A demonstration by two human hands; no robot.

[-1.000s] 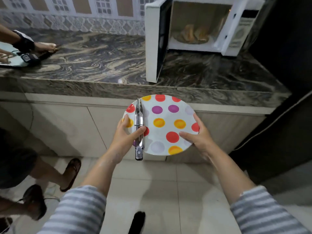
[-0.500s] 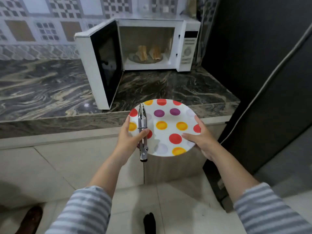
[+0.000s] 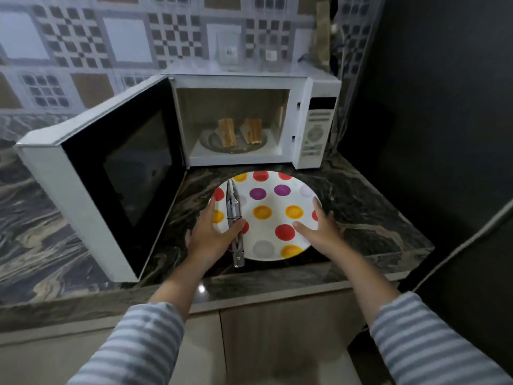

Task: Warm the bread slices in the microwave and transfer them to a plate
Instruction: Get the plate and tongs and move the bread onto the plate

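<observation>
You have the spotted plate (image 3: pixel 273 218) low over the counter (image 3: pixel 361 218), just in front of the open microwave (image 3: pixel 249 120). Your left hand (image 3: pixel 208 237) grips the plate's rim and pins the metal tongs (image 3: pixel 234 220) against it; your right hand (image 3: pixel 319 229) grips the opposite rim. Both bread slices (image 3: pixel 240 132) sit inside the microwave on its turntable. The tongs are only pinned by your thumb and overhang the rim nearest you, so loosening that hand early could let them slide off.
</observation>
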